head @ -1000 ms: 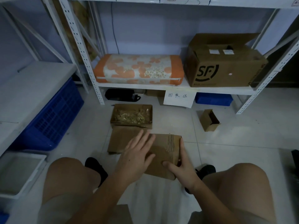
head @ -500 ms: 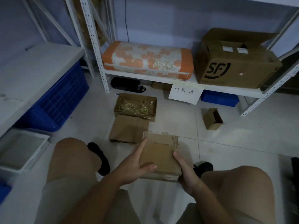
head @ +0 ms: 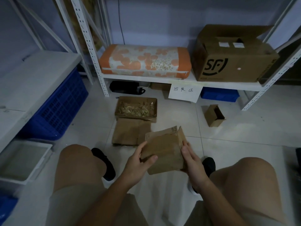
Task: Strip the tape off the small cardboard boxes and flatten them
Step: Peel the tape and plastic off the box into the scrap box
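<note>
A flattened brown cardboard box (head: 164,150) is held above the floor between my knees. My left hand (head: 138,162) grips its left edge with the thumb on top. My right hand (head: 190,159) holds its right edge, where a flap stands up. A pile of flattened cardboard (head: 128,132) lies on the tiles just beyond. Behind that sits a shallow cardboard tray (head: 136,108) full of crumpled tape scraps. One small open cardboard box (head: 214,115) lies on its side to the right.
A white metal shelf (head: 179,79) carries an orange patterned cushion (head: 145,61) and a large SF carton (head: 232,57). A paper sign (head: 184,92) hangs from it. A blue crate (head: 57,110) is at left, a grey tub (head: 21,160) lower left.
The flattened box was pressed on the floor under both hands a second ago. It is now lifted and held by its two edges, closer to me. My head has tilted down a little.
</note>
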Motion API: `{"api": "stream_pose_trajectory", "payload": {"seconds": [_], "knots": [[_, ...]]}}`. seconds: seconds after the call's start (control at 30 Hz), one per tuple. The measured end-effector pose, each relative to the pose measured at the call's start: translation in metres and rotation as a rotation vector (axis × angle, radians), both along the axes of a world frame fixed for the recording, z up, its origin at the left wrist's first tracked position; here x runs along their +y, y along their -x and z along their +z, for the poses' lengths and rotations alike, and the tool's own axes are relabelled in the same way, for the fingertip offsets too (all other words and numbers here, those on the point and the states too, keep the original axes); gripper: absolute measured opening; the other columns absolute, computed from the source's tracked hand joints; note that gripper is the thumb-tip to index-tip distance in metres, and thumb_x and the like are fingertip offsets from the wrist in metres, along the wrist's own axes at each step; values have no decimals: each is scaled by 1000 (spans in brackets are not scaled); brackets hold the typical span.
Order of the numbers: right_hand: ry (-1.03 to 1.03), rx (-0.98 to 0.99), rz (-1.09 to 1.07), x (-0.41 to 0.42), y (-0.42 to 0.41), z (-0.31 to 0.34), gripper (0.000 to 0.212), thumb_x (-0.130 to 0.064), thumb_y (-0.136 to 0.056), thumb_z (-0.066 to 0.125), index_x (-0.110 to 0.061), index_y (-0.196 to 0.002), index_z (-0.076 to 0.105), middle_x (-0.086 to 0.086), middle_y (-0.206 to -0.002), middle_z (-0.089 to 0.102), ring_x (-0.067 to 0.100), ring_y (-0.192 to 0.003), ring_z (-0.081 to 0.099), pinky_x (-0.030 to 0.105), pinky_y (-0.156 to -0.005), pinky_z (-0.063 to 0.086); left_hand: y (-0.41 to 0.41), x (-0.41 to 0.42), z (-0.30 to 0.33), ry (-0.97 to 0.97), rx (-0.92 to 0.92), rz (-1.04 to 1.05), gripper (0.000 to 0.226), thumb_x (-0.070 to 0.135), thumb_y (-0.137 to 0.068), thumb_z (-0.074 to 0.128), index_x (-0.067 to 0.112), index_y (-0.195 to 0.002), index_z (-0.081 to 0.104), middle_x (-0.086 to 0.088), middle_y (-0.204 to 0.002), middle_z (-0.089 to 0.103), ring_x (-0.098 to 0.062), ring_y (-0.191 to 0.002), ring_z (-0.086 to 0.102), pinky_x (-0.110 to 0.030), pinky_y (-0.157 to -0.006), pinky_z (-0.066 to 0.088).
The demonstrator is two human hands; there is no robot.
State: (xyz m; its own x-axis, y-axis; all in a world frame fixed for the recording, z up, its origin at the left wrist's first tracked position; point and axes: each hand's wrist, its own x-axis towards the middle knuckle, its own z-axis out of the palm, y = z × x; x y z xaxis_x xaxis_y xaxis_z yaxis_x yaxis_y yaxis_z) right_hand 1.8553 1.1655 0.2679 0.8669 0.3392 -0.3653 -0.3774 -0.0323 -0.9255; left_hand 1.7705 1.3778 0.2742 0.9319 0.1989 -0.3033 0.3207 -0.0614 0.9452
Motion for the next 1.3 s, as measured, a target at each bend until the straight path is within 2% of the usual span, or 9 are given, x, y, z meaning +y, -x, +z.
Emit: {"api": "stream_pose_trajectory", "payload": {"seconds": [0.17,0.27,0.43,0.6,0.8,0.93,1.07,1.17,1.3], "knots": [[-73,91,-56,4,0,11,54,-65,-94,46,-30,-130,65,2,-124,72,20,-117,67,50,-102,53,3,-6,2,-240,-31,-144,129,44,-68,96,64,-153,1,29,-155,34,7,-138,41,-26,-113,41],[-76,176,-94,0,-2,13,61,-70,-89,43,-30,-126,69,4,-119,74,22,-115,68,50,-100,55,1,-7,4,-442,-77,-199,126,28,-85,84,69,-149,-16,30,-158,23,1,-144,32,-26,-115,34],[-77,151,-191,-1,-3,13,59,-65,-92,46,-22,-126,68,4,-117,74,31,-103,73,52,-95,57,-6,-1,-4,-479,-115,-23,119,42,-76,87,61,-155,1,21,-151,34,-5,-140,33,-34,-116,31],[-59,-63,-100,-1,1,18,42,-47,-93,58,-35,-133,61,1,-118,72,27,-101,73,44,-84,61,-8,2,-7,-300,-157,121,95,51,-72,89,46,-149,35,26,-141,52,6,-132,46,-36,-114,43],[31,-120,-105,14,9,10,37,-27,-98,64,-25,-135,56,0,-123,64,18,-92,74,29,-68,61,-2,-1,-1,-242,-129,100,113,59,-76,83,68,-150,-2,19,-153,35,-1,-137,44,-33,-109,45],[64,-122,-72,17,5,12,34,-30,-101,58,-38,-134,55,-8,-122,66,14,-99,71,28,-72,60,3,3,0,-359,-152,-30,96,56,-81,79,65,-151,15,21,-151,29,-7,-134,49,-40,-106,53],[326,-305,-14,21,4,14,50,-36,-100,59,-31,-148,48,-9,-145,51,-1,-108,60,15,-85,53,2,4,0,-401,-163,106,88,69,-72,77,60,-146,30,26,-139,38,-8,-127,53,-40,-100,56],[332,-436,152,28,9,15,65,-50,-89,70,-37,-149,46,-15,-157,30,1,-135,42,13,-99,48,0,2,0,-450,-135,169,87,73,-71,75,58,-145,31,26,-134,39,-6,-122,53,-35,-97,55],[316,-367,399,33,12,7,117,-73,-61,83,-40,-157,26,-17,-167,14,9,-152,23,37,-121,35,0,0,-2,-476,-98,103,84,80,-76,66,56,-148,29,25,-131,34,-5,-120,50,-38,-96,56]]}}
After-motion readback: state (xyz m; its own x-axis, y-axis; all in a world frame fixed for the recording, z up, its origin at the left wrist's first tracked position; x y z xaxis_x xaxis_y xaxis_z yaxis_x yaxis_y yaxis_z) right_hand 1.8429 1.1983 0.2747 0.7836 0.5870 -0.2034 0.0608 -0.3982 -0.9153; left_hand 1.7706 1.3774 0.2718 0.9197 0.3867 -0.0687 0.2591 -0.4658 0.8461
